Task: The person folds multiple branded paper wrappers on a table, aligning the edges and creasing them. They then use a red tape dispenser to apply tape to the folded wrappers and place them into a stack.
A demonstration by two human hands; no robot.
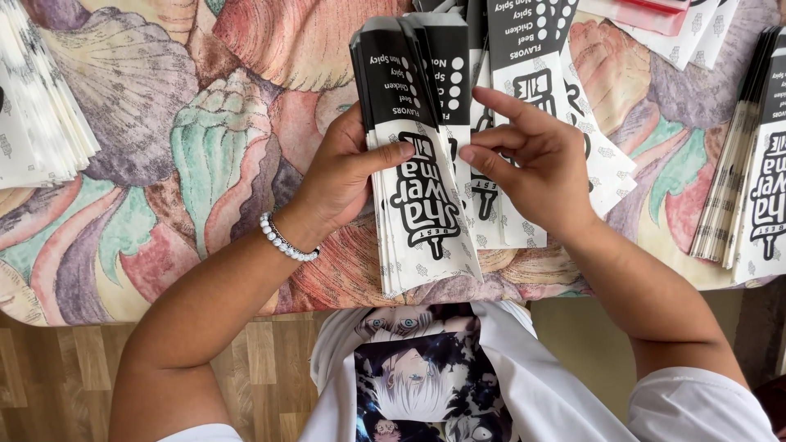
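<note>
A thick stack of narrow white paper sleeve bags with black top bands [417, 188] lies at the centre. More of the same bags fan out behind it [532, 90]. Another upright stack [749, 164] sits at right, and plain white paper edges [41, 106] at left.

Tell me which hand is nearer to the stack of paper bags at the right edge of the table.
The right hand. It rests on the spread bags at the centre, a gap short of the right-edge stack. The left hand holds the bundle of bags farther left.
</note>
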